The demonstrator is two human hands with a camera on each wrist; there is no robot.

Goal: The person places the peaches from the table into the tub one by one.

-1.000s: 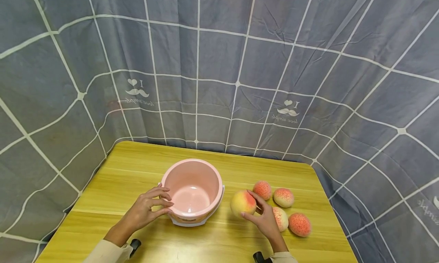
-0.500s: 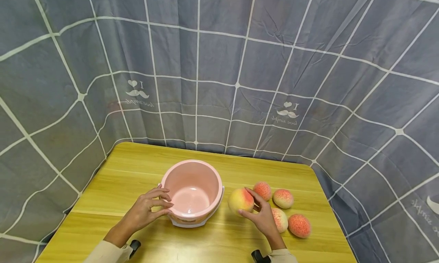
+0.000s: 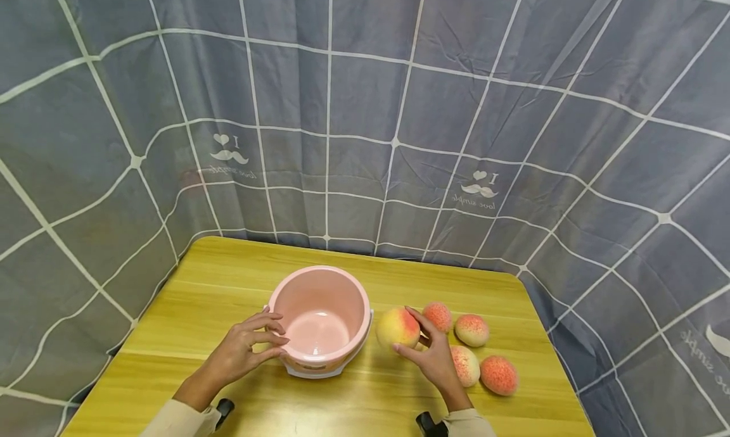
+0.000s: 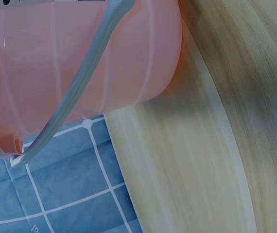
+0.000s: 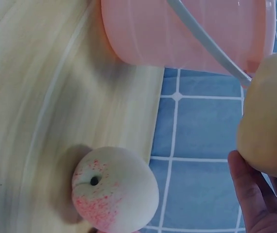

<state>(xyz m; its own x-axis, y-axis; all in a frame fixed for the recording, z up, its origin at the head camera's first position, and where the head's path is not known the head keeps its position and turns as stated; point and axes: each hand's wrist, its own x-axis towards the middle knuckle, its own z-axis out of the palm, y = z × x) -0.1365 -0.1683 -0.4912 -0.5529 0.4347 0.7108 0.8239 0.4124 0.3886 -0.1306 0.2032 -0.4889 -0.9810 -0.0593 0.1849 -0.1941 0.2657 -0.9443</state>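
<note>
A pink bucket stands upright on the table. My left hand grips its left rim, with fingers and thumb bent at the edge. The left wrist view shows the bucket's side wall and its pale grey handle, hanging down. My right hand holds a yellow peach with a red blush between thumb and fingers, just right of the bucket. In the right wrist view, that peach is raised near the bucket's rim, with a speckled peach lying on the table below.
Several peaches rest on the wooden table at the right: a red one, a red and cream one, a pale speckled one beside my right hand, and another red one. A grey grid curtain hangs behind.
My right hand has moved slightly left with the yellow peach, bringing it closer to the bucket. The left hand and bucket have stayed in place.
</note>
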